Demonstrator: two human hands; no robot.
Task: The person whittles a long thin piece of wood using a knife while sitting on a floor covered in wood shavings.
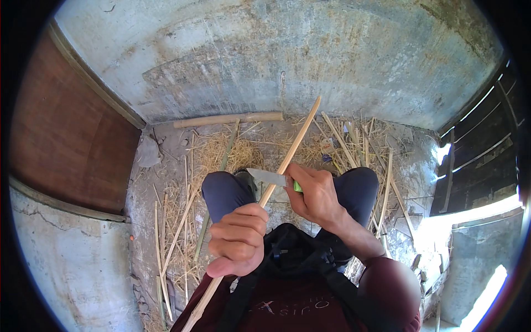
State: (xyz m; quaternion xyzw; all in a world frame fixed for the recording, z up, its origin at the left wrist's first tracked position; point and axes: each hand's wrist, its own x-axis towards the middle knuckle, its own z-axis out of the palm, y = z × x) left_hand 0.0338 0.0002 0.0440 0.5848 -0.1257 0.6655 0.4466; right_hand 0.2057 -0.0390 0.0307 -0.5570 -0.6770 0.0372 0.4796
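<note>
My left hand (239, 239) is wrapped round a long, pale bamboo strip (303, 131), which slants from the lower left up to a narrowed tip at the far side. In my right hand (316, 195) is a knife (267, 176) with a wide, light grey blade and a bright green handle, mostly covered by my fingers. The blade points left and lies across the strip, a little beyond my left fist. My right fingers are close to the strip; whether they touch it I cannot tell.
Curled shavings (218, 152) litter the floor between and around my knees. Several split strips (385, 188) lie to both sides. A thick bamboo pole (229, 119) rests along the foot of the stained wall (249, 61). A brown door panel (72, 127) stands left, dark slats (478, 149) right.
</note>
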